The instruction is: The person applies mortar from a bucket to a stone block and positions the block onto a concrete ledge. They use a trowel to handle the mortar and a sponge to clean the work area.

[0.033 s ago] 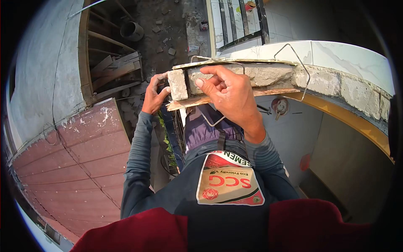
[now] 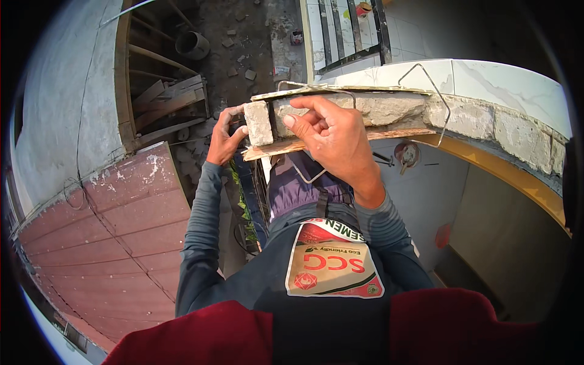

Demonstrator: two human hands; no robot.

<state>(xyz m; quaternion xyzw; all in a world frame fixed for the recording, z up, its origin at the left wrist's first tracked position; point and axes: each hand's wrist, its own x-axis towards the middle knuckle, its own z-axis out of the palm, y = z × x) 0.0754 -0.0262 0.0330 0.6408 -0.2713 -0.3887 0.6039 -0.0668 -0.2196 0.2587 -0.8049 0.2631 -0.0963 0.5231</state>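
At the left end of a narrow wall top, my left hand (image 2: 225,139) has its thumb and fingertips against a small grey block piece (image 2: 260,123). A dark narrow gap separates this piece from a longer rough block (image 2: 389,109). Over the longer block hovers my right hand (image 2: 333,131), fingers curled, thumb and forefinger apart, nothing visible between them. A wooden board (image 2: 389,133) runs along the near side and a thin strip (image 2: 274,94) along the far side. Bent metal rods (image 2: 447,106) straddle the wall; my right hand partly hides one.
Further right the block wall (image 2: 511,131) curves away beside white marbled tile (image 2: 486,76). Below, left, is a reddish panelled surface (image 2: 115,213). A bucket (image 2: 192,45) and stacked planks (image 2: 173,100) lie far down. A round container (image 2: 407,155) sits below the board.
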